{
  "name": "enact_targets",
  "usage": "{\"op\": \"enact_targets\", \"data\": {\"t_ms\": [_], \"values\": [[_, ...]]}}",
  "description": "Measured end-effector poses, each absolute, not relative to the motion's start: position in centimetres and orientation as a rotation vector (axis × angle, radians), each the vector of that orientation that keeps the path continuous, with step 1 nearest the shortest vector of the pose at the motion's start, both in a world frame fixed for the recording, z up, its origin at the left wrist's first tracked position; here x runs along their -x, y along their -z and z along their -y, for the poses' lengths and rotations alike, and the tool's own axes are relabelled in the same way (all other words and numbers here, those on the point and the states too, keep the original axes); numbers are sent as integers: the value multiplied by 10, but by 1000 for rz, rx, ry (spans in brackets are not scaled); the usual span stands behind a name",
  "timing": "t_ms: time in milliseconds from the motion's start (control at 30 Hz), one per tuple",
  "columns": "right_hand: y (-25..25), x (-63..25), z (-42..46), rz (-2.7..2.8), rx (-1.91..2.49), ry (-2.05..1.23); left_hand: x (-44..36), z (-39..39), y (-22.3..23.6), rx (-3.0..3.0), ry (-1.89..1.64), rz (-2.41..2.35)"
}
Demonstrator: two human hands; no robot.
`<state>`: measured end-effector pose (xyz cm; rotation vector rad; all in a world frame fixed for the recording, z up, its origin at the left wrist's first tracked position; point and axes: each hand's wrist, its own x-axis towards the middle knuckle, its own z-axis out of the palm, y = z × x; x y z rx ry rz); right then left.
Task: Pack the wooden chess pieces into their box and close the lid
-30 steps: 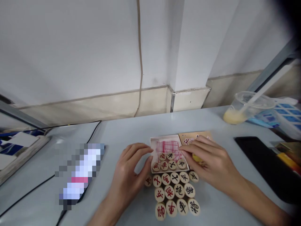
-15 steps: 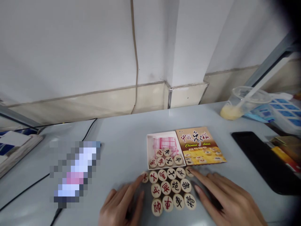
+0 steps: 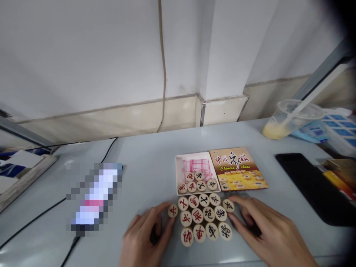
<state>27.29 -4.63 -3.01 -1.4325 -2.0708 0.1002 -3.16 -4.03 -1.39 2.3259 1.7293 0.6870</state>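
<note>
Several round wooden chess pieces (image 3: 204,217) with red and black characters lie in rows on the grey table (image 3: 147,174). My left hand (image 3: 147,237) rests at their left side, fingers curled, index finger touching the leftmost piece (image 3: 172,211). My right hand (image 3: 267,233) lies at their right side, fingers stretched out, fingertips against the rightmost pieces (image 3: 228,205). Just beyond stands an open white box (image 3: 194,174) holding a folded red-lined sheet and several more pieces. Its printed lid (image 3: 239,172) lies beside it on the right.
A pixelated object (image 3: 94,198) with a black cable lies at the left. A plastic cup (image 3: 289,120) with a straw stands back right, beside blue-patterned packs (image 3: 333,129). A black slab (image 3: 314,187) lies at the right. The wall rises behind the table.
Both hands have drawn back from the box to the sides of the loose pieces, and they have closed in on the rows since half a second ago.
</note>
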Motion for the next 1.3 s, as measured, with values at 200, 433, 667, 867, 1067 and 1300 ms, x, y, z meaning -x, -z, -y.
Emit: {"op": "enact_targets", "data": {"t_ms": [200, 433, 667, 867, 1067, 1300], "values": [[34, -276, 48, 1960, 1411, -246, 29, 43, 5, -2069, -821, -1742], [6, -266, 20, 1997, 1273, -233, 6, 9, -24, -2225, -986, -1446], [-26, -266, -54, 2266, 1227, -20, 4, -57, -28, -2540, -899, -1294], [-12, -265, -70, 2283, 1229, 22, 13, -74, -10, -2551, -881, -1247], [-10, -259, -56, 2246, 1215, 48, 11, -67, -15, -2441, -788, -1259], [-11, -255, -53, 2304, 1264, -32, 9, -65, -17, -2488, -702, -1303]]}}
